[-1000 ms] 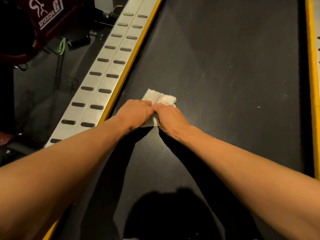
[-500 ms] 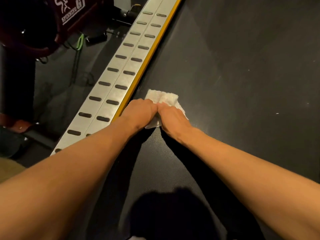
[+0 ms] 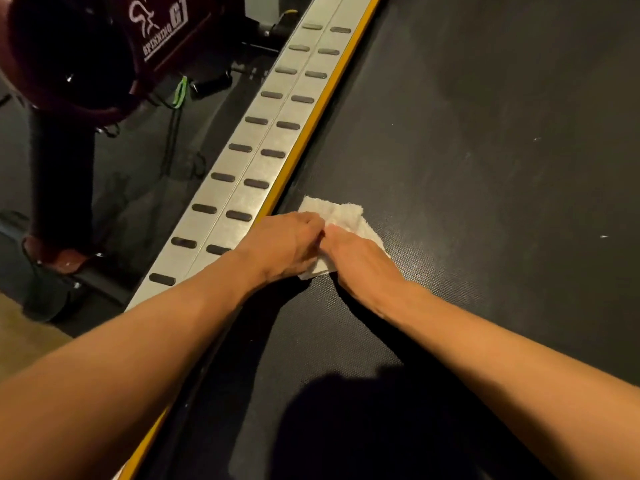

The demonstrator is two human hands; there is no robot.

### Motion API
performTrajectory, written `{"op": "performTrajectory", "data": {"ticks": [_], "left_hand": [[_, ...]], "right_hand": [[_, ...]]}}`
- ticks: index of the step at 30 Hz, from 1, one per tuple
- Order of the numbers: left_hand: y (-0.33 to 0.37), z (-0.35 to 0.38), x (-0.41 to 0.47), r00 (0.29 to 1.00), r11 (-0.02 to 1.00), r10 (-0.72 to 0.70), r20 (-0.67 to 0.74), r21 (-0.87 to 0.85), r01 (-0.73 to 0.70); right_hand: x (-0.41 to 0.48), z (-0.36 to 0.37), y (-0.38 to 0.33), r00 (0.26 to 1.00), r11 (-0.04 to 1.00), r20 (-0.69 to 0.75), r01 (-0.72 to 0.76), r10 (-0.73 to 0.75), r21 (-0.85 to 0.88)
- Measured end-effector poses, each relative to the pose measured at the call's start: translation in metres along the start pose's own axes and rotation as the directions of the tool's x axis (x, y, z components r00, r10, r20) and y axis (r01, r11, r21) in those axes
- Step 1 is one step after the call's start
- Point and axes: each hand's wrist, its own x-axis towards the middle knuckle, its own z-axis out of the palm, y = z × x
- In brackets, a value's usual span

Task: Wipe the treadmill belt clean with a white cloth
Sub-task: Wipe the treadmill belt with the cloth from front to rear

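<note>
White cloth (image 3: 347, 215) on belt (image 3: 485, 168), gripped by left hand (image 3: 284, 244), right hand (image 3: 360, 263).

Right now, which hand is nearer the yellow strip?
Left. The left hand holds the white cloth right beside the yellow strip; the right hand holds it farther out on the belt.

belt (image 3: 467, 168): matt txtrd rubber | cloth (image 3: 346, 214): fluffy terry | rail (image 3: 263, 140): brushed metal

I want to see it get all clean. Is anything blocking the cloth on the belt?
Nothing visible. The left hand and right hand hold the cloth on the belt; ahead lie only tiny pale specks.
</note>
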Motion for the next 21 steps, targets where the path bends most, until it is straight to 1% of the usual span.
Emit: {"op": "performTrajectory", "data": {"ticks": [1, 3, 5, 6, 9, 10, 12, 14, 18, 19, 20, 21], "left_hand": [[-0.005, 0.001, 0.003, 1.000, 1.000, -0.015, -0.008, -0.007, 0.015], [-0.015, 0.000, 0.010, 0.996, 0.996, -0.089, -0.033, -0.025, 0.088], [-0.017, -0.005, 0.014, 0.985, 0.987, -0.159, -0.062, -0.038, 0.157], [-0.015, -0.006, 0.014, 0.984, 0.986, -0.165, -0.064, -0.046, 0.162], [-0.004, -0.004, 0.001, 0.994, 0.993, -0.102, -0.033, -0.069, 0.099], [-0.001, 0.001, -0.004, 0.997, 0.995, -0.073, -0.028, -0.066, 0.071], [0.000, 0.011, -0.011, 0.998, 0.998, -0.032, -0.049, -0.052, 0.029], [-0.005, 0.015, -0.011, 0.997, 0.999, -0.023, -0.080, -0.037, 0.020], [-0.020, 0.007, 0.001, 0.994, 0.999, -0.027, -0.109, -0.048, 0.022], [-0.022, 0.006, 0.003, 0.994, 0.999, -0.019, -0.107, -0.048, 0.014], [-0.021, 0.005, 0.003, 0.996, 0.999, -0.003, -0.094, -0.043, -0.001], [-0.018, 0.005, 0.001, 0.997, 0.999, 0.017, -0.072, -0.039, -0.020]], "right_hand": [[0.007, -0.003, -0.002, 1.000, 1.000, -0.006, 0.006, -0.006, -0.030], [0.025, -0.005, -0.004, 0.999, 0.997, -0.018, 0.031, -0.032, -0.069], [0.038, -0.002, -0.009, 0.999, 0.998, -0.029, 0.011, -0.013, -0.069], [0.039, 0.001, -0.011, 0.999, 0.999, -0.050, -0.020, 0.019, -0.032], [0.018, 0.013, -0.013, 0.988, 0.975, -0.062, -0.125, 0.139, 0.182], [0.010, 0.016, -0.010, 0.988, 0.968, -0.038, -0.136, 0.148, 0.209], [0.003, 0.020, -0.004, 0.991, 0.975, 0.026, -0.135, 0.133, 0.179], [0.007, 0.016, 0.000, 0.992, 0.985, 0.037, -0.128, 0.124, 0.113], [0.018, 0.005, -0.004, 0.997, 0.995, 0.008, -0.076, 0.075, 0.071], [0.017, 0.006, -0.007, 0.997, 0.992, -0.016, -0.069, 0.071, 0.107], [0.014, 0.008, -0.005, 0.997, 0.996, -0.051, -0.051, 0.055, 0.073], [0.009, 0.010, -0.007, 0.994, 0.993, -0.064, -0.083, 0.088, 0.082]]}}
